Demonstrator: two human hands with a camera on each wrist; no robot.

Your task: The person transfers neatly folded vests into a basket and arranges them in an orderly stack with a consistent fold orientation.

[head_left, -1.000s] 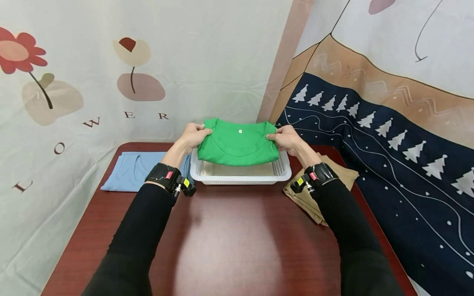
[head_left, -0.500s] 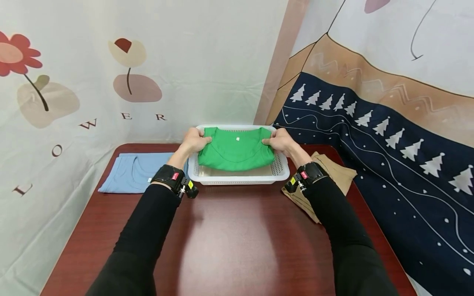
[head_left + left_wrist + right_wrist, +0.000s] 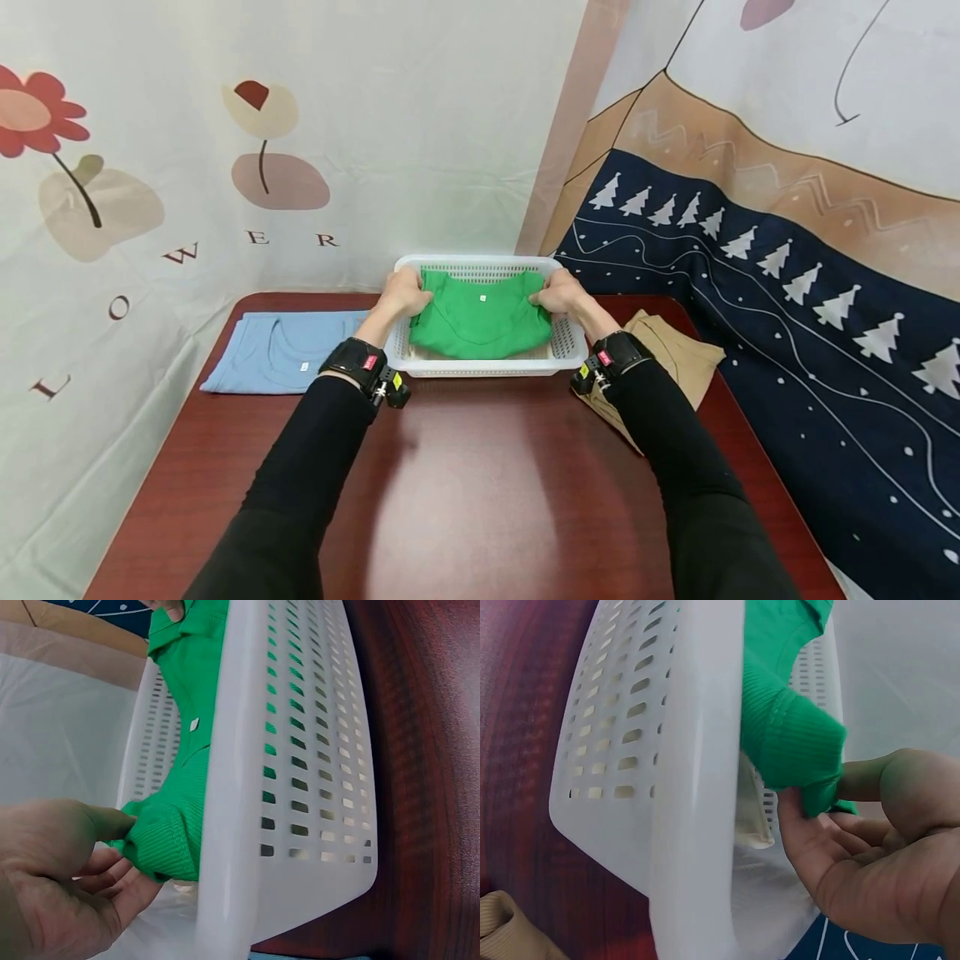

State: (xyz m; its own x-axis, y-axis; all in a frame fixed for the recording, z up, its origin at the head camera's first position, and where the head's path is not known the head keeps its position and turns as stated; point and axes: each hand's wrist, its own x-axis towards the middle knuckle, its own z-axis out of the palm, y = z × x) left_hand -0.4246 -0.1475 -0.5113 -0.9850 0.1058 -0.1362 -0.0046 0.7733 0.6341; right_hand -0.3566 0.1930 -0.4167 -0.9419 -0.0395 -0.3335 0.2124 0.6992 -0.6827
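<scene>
A folded green shirt [image 3: 482, 321] with a small white neck label lies within the rim of a white perforated plastic basket [image 3: 480, 367]. My left hand [image 3: 405, 293] pinches the shirt's left edge between thumb and fingers; the left wrist view shows the ribbed green cloth [image 3: 161, 844] caught there. At the opposite edge my right hand [image 3: 561, 293] pinches the cloth the same way. In the right wrist view, something cream-coloured [image 3: 754, 806] lies under the shirt inside the basket.
A folded light blue shirt [image 3: 281, 350] lies on the red-brown table [image 3: 465, 483] left of the basket. Folded tan cloth [image 3: 678, 354] lies at the right, partly under my right forearm. Printed curtains [image 3: 420, 125] hang close behind the table and along its right side.
Both hands have come down with the green shirt, from above the basket's back rim to inside it. The basket's back rim now shows behind the shirt.
</scene>
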